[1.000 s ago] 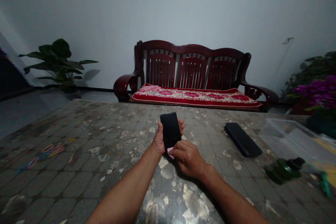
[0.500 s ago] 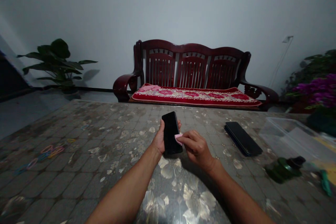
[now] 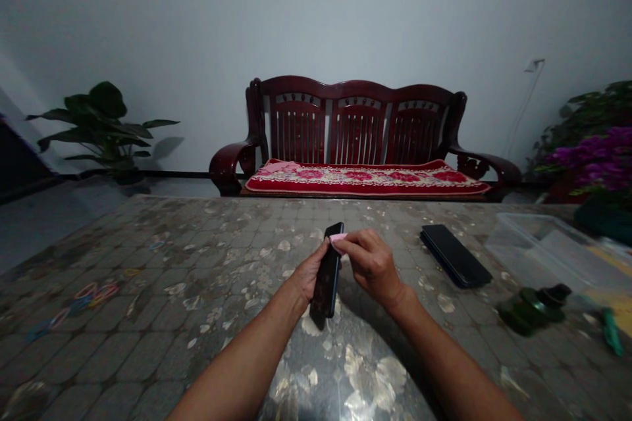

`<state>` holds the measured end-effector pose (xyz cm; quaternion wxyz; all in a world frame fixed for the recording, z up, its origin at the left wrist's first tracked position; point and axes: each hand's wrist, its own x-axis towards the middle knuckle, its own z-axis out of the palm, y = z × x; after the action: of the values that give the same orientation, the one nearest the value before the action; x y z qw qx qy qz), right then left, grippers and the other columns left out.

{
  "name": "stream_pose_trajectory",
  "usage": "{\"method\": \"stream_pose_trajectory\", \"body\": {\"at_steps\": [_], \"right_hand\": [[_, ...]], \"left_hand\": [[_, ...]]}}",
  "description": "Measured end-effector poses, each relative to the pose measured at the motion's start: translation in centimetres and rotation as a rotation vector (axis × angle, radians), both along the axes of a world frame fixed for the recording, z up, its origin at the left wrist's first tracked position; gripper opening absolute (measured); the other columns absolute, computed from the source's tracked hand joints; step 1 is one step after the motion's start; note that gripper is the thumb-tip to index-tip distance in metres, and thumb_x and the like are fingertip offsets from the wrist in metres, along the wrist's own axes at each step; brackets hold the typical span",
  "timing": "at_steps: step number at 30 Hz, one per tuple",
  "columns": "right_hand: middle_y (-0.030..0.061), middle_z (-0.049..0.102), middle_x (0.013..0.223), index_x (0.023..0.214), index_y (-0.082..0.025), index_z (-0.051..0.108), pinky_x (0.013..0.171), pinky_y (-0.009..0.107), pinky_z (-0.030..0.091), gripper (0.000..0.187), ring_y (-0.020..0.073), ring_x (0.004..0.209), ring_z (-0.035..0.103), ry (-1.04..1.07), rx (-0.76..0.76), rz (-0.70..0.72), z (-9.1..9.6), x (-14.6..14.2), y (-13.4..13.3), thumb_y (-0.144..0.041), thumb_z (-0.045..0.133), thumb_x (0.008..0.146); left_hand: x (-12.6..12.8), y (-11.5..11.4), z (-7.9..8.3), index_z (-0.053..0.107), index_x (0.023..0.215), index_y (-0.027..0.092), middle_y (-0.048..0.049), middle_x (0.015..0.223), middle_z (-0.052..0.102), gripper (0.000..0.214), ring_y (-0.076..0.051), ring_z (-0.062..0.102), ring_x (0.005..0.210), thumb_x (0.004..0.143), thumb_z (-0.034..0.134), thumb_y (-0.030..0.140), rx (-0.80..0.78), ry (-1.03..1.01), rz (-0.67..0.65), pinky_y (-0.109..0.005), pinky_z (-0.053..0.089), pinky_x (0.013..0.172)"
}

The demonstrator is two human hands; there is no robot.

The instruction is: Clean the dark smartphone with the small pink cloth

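Note:
A black smartphone is held above the table by my left hand, closed around its lower and left side. The phone is turned so that its right edge shows, and its top points away from me. My right hand pinches a small pink cloth between thumb and fingers. That cloth rests against the phone near its upper end. Part of the cloth is hidden by the fingers.
On the right of the patterned table lie a dark phone case, a green bottle and a clear plastic box. Several coloured rubber bands are scattered at left. A wooden bench stands beyond the table.
My left hand has tilted the phone onto its side, so its screen looks narrower and its edge shows. The pink cloth in my right hand has moved up towards the phone's top.

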<state>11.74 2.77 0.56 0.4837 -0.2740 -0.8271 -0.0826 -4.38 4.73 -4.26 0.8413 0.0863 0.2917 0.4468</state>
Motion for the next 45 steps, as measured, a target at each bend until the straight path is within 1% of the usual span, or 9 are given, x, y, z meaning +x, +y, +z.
{"method": "stream_pose_trajectory", "body": {"at_steps": [5, 12, 19, 22, 24, 27, 29, 37, 45], "right_hand": [[0.0063, 0.065, 0.094, 0.117, -0.025, 0.069, 0.077, 0.034, 0.047, 0.042, 0.0214, 0.089, 0.058, 0.051, -0.059, -0.063, 0.5, 0.7, 0.3, -0.003, 0.049, 0.087], [0.0084, 0.067, 0.099, 0.116, -0.021, 0.065, 0.072, 0.033, 0.045, 0.038, 0.0212, 0.087, 0.057, -0.121, -0.06, 0.174, 0.6, -1.0, -1.4, -0.005, 0.05, 0.086], [0.0068, 0.066, 0.094, 0.115, -0.022, 0.064, 0.071, 0.032, 0.047, 0.035, 0.0196, 0.082, 0.058, -0.189, -0.101, 0.301, 1.0, -2.0, -2.7, -0.008, 0.049, 0.086], [0.0071, 0.066, 0.094, 0.116, -0.023, 0.065, 0.071, 0.031, 0.048, 0.037, 0.0194, 0.083, 0.06, -0.105, -0.125, 0.257, 0.3, -1.8, -2.4, -0.006, 0.05, 0.086], [0.0069, 0.066, 0.092, 0.116, -0.022, 0.066, 0.071, 0.031, 0.048, 0.039, 0.0193, 0.083, 0.06, -0.027, -0.138, 0.175, -0.3, -1.7, -2.0, -0.004, 0.049, 0.086], [0.0056, 0.064, 0.086, 0.115, -0.022, 0.069, 0.071, 0.031, 0.049, 0.04, 0.0184, 0.082, 0.06, 0.076, -0.162, 0.089, -1.3, -1.6, -1.4, -0.002, 0.047, 0.089], [0.0047, 0.063, 0.084, 0.114, -0.023, 0.07, 0.07, 0.03, 0.049, 0.039, 0.0176, 0.08, 0.059, 0.144, -0.175, 0.069, -1.9, -1.7, -1.3, -0.003, 0.046, 0.09], [0.0055, 0.063, 0.088, 0.118, -0.025, 0.069, 0.069, 0.03, 0.05, 0.04, 0.0176, 0.08, 0.06, 0.244, -0.129, 0.034, -3.4, -2.0, -1.5, -0.004, 0.049, 0.091], [0.007, 0.064, 0.091, 0.123, -0.023, 0.064, 0.072, 0.031, 0.051, 0.043, 0.0189, 0.084, 0.061, 0.159, -0.138, 0.067, -3.9, -3.2, -2.2, -0.002, 0.048, 0.09]], "left_hand": [[0.9, -0.5, 0.0, 0.065, 0.092, 0.011, -0.0018, 0.061, 0.064, 0.026, -0.011, 0.059, 0.041, 0.093, 0.067, 0.037, -0.035, -0.013, -0.015, -0.018, 0.047, 0.038], [0.3, 0.0, 0.7, 0.066, 0.089, 0.012, -0.0015, 0.065, 0.065, 0.027, -0.012, 0.065, 0.051, 0.097, 0.059, 0.036, -0.03, -0.099, 0.093, -0.02, 0.055, 0.049], [-1.2, 1.0, 0.9, 0.066, 0.089, 0.012, 0.0006, 0.062, 0.062, 0.024, -0.006, 0.06, 0.047, 0.101, 0.053, 0.029, -0.028, -0.287, 0.272, -0.012, 0.047, 0.045], [-1.5, 1.1, 0.9, 0.069, 0.103, 0.014, -0.0041, 0.077, 0.071, 0.025, -0.011, 0.069, 0.062, 0.102, 0.05, 0.03, 0.002, -0.321, 0.336, -0.019, 0.057, 0.062], [-1.6, 0.9, 1.1, 0.067, 0.118, 0.014, -0.0092, 0.093, 0.076, 0.036, -0.017, 0.074, 0.079, 0.103, 0.045, 0.037, 0.047, -0.351, 0.326, -0.028, 0.06, 0.077], [-1.8, 0.6, 1.3, 0.056, 0.138, 0.011, -0.0161, 0.114, 0.073, 0.055, -0.025, 0.072, 0.102, 0.102, 0.039, 0.049, 0.142, -0.38, 0.271, -0.041, 0.055, 0.094], [-1.8, 0.5, 1.4, 0.052, 0.143, 0.011, -0.0178, 0.119, 0.071, 0.06, -0.027, 0.069, 0.109, 0.101, 0.038, 0.051, 0.167, -0.385, 0.279, -0.046, 0.052, 0.099], [-1.4, 1.5, 1.2, 0.066, 0.12, 0.008, -0.0166, 0.1, 0.073, 0.058, -0.026, 0.073, 0.092, 0.101, 0.034, 0.052, 0.048, -0.345, 0.504, -0.043, 0.059, 0.087], [-0.9, 1.8, 0.5, 0.069, 0.106, 0.011, -0.015, 0.093, 0.072, 0.059, -0.026, 0.073, 0.088, 0.1, 0.034, 0.058, -0.008, -0.341, 0.524, -0.046, 0.06, 0.086]]}}
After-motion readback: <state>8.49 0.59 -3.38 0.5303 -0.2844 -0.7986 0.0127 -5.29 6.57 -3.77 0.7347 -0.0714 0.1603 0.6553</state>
